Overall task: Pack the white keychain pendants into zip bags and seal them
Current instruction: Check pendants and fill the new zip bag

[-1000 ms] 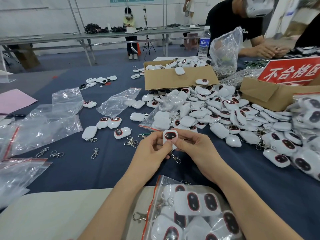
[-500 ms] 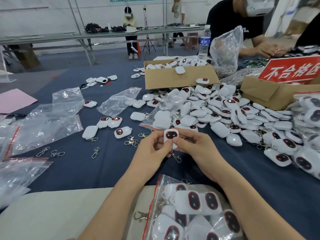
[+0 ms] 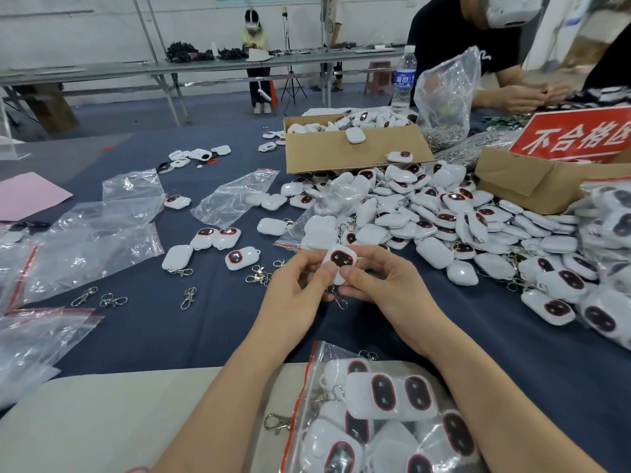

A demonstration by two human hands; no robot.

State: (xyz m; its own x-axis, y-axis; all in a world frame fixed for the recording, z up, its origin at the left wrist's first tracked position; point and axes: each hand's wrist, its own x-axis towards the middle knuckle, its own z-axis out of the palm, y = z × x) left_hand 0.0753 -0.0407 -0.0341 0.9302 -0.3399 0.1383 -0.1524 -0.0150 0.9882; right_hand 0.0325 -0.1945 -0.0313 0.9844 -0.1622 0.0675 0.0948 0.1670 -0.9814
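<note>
Pendant [image 3: 339, 260] unmoved between left hand [image 3: 293, 292] and right hand [image 3: 386, 289], pile [image 3: 444, 218] beside.

Hands: two, left hand [image 3: 293, 291] and right hand [image 3: 386, 292]
In the hands: one pendant [image 3: 339, 260]
Heap of pendants [image 3: 444, 216]: one, too many to count
Cardboard boxes [image 3: 351, 155] [image 3: 532, 186]: two
Filled zip bag [image 3: 375, 421]: one
Water bottle [image 3: 404, 80]: one
Red sign [image 3: 580, 134]: one

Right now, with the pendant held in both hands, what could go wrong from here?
1. The left hand and right hand pinch the white keychain pendant by fingertips only, its snap hook dangling below; it might slip or snag.
2. A stray snap hook pokes past the red strip of the near zip bag, which could block the seal.
</note>
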